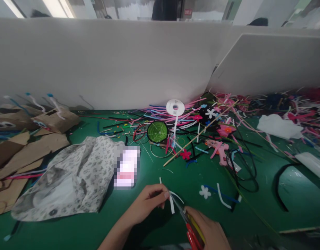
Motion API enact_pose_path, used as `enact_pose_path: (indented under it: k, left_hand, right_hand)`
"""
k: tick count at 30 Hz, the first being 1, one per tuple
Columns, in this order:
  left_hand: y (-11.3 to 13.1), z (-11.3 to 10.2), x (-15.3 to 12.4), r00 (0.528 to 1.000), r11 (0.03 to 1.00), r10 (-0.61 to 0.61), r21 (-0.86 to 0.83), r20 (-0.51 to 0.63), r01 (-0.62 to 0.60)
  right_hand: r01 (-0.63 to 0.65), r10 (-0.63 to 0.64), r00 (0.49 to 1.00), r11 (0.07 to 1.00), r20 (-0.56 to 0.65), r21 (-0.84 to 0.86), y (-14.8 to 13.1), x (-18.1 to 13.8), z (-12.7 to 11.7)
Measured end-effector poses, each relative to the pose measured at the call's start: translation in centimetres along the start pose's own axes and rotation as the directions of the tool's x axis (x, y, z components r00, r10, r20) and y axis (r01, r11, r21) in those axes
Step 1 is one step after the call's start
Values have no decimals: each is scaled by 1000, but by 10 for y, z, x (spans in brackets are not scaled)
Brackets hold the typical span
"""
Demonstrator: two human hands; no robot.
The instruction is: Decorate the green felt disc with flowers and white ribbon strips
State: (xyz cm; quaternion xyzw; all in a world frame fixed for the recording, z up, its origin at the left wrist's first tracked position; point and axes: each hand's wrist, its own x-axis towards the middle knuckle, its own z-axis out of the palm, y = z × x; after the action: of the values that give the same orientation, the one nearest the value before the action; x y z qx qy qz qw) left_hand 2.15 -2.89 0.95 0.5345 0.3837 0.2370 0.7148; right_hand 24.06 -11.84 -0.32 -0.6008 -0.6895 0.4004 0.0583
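My left hand (pixel 150 201) is closed, thumb and finger pinching a narrow white strip (pixel 172 205). One end of the strip sticks out above the fingers and another hangs below them. In my right hand (pixel 209 227) are scissors with red and yellow handles (pixel 191 232). Their blades (pixel 180 205) point up and left, close to the left fingertips and beside the white strip. A thin curved white piece shows by the blades; whether it touches them I cannot tell. Right of the hands lie a white felt-like flower (pixel 205 191) and a bent white strip (pixel 222 196).
A phone with a blurred screen (pixel 127 166) lies beside a patterned cloth bag (pixel 79 173). Behind are a white ribbon spool (pixel 170 106), a green disc (pixel 157 132), a wooden stick (pixel 191 139) and a pink glue gun (pixel 222 152). Brown paper pieces (pixel 37 149) lie left.
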Motion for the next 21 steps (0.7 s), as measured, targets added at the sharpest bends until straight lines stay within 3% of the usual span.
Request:
enact_pose_path:
  k: [7,15,21]
  left_hand:
    - [-2,5,-2,1000,1000,-4,2,13,4]
    - [0,6,-4,1000,1000,-8,9,11,8]
    - [-1,6,-2,1000,1000,-1,15,17,0]
  right_hand:
    - [-74,75,995,997,70,-21,-7,-1,-3]
    - [-60,60,998,998,36,7,-2,-2,0]
    - [-81,76,992,996,99,48,-6,-4,-6]
